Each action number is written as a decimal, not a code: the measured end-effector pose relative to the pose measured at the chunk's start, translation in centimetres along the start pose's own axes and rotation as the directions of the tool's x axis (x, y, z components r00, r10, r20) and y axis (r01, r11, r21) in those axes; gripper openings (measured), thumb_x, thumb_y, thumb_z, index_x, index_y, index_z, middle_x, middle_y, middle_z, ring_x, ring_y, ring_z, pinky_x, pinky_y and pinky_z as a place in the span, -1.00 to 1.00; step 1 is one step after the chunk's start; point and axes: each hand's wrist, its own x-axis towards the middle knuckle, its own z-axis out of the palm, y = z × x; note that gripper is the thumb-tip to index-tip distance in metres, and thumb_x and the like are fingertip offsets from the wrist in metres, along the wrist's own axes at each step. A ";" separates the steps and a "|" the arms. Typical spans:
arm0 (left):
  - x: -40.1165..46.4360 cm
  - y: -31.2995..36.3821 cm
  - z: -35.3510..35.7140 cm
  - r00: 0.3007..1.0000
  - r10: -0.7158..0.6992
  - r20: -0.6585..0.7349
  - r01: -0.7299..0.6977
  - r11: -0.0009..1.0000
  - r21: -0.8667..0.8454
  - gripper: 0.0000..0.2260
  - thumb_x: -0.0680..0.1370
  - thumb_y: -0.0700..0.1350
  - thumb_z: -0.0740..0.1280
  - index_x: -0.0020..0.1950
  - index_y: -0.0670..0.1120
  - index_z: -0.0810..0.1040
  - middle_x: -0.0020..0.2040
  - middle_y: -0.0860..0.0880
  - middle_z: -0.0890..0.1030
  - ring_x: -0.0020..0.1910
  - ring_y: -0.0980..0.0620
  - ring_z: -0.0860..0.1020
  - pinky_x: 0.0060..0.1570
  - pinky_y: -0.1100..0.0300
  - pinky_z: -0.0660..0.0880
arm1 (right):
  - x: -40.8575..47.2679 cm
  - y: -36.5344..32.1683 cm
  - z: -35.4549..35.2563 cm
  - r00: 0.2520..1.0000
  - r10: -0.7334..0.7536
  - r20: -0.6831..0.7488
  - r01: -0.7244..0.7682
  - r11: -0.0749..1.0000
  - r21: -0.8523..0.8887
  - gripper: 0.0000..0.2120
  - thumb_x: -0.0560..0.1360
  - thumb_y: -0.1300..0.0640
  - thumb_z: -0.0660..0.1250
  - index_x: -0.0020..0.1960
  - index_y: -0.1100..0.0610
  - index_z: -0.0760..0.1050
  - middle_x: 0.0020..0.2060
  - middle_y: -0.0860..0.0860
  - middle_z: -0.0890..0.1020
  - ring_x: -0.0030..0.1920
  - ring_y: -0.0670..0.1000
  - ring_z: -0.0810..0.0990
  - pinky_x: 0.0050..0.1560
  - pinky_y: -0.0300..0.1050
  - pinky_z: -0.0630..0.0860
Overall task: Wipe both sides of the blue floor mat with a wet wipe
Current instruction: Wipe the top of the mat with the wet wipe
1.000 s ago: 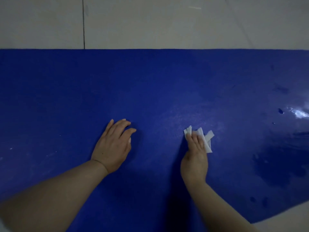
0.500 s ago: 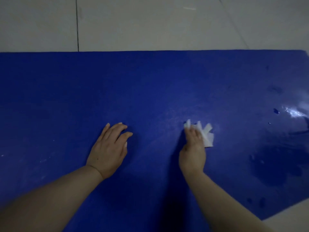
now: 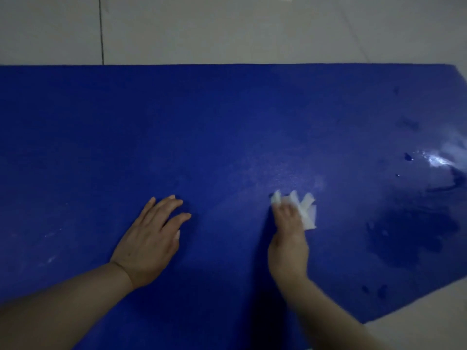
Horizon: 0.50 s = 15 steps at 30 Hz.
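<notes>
Blue floor mat [image 3: 227, 127] lies flat on the tiled floor [image 3: 227, 29] and fills most of the view. In the last second the right hand [image 3: 288, 238] has pushed the wet wipe [image 3: 307, 210] a little forward, away from the body, and a pale damp trace shows on the mat just beyond it. Its fingers are curled over the wipe and press it down; the hand is blurred from motion. The left hand [image 3: 149, 246] has stayed almost in place, fingers straight and slightly apart, flat on the mat to steady it. Wet shiny patches lie at the right end. I judge the first side is only partly wiped, and the left part looks not yet done.
</notes>
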 end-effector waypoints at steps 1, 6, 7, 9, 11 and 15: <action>0.0 0.1 0.0 1.000 0.002 -0.003 -0.002 1.000 0.000 -0.67 0.65 -0.05 -0.05 0.25 -0.13 0.41 0.29 -0.19 0.46 0.33 -0.14 0.36 0.48 0.02 0.02 | -2.1 -1.6 0.4 0.995 -0.095 0.024 0.095 0.995 0.028 -0.32 0.37 0.47 0.04 0.47 0.16 0.26 0.40 0.09 0.38 0.46 0.05 0.23 0.40 0.10 0.28; 0.0 0.1 0.0 1.000 -0.005 0.010 0.005 1.000 0.006 -0.71 0.57 -0.12 0.07 0.24 -0.12 0.39 0.28 -0.19 0.47 0.34 -0.13 0.35 0.47 0.01 0.05 | -8.9 -4.1 1.1 0.835 -0.526 0.159 0.500 0.847 0.180 -0.56 0.63 0.22 -0.09 0.45 0.10 0.32 0.45 0.05 0.34 0.47 0.07 0.26 0.38 0.07 0.28; 0.0 0.1 0.0 1.000 -0.007 0.015 0.007 1.000 0.010 -0.71 0.57 -0.12 0.07 0.24 -0.12 0.40 0.28 -0.18 0.47 0.34 -0.12 0.34 0.47 0.01 0.04 | -7.6 -2.5 0.9 0.874 -0.462 0.149 0.437 0.883 0.171 -0.53 0.60 0.26 -0.07 0.46 0.08 0.30 0.46 0.06 0.32 0.48 0.10 0.23 0.40 0.09 0.25; -0.1 0.0 0.0 1.000 -0.011 0.022 0.011 1.000 0.023 -0.71 0.60 -0.10 0.05 0.25 -0.13 0.40 0.28 -0.18 0.46 0.35 -0.12 0.34 0.47 0.01 0.03 | -4.1 1.0 0.4 0.988 -0.140 0.058 0.130 0.981 0.145 -0.42 0.48 0.39 -0.04 0.45 0.10 0.32 0.46 0.04 0.28 0.49 0.10 0.19 0.38 0.15 0.27; -0.2 0.0 0.0 0.999 -0.016 0.031 0.015 0.999 0.034 -0.66 0.66 -0.05 -0.05 0.26 -0.14 0.41 0.29 -0.17 0.46 0.35 -0.12 0.34 0.48 0.02 0.01 | -1.4 3.5 0.0 0.984 0.179 -0.015 -0.176 0.977 0.122 -0.34 0.42 0.54 0.03 0.44 0.12 0.32 0.43 -0.06 0.21 0.48 0.00 0.16 0.26 0.17 0.43; -0.1 0.0 0.0 0.998 -0.023 0.050 0.022 0.999 0.038 -0.56 0.68 -0.01 -0.16 0.25 -0.16 0.43 0.29 -0.17 0.46 0.34 -0.13 0.36 0.48 0.02 0.01 | -4.6 -1.1 0.8 0.997 -0.067 -0.036 0.069 0.995 0.066 -0.36 0.40 0.42 0.00 0.46 0.13 0.26 0.44 -0.01 0.29 0.47 0.09 0.22 0.37 0.17 0.28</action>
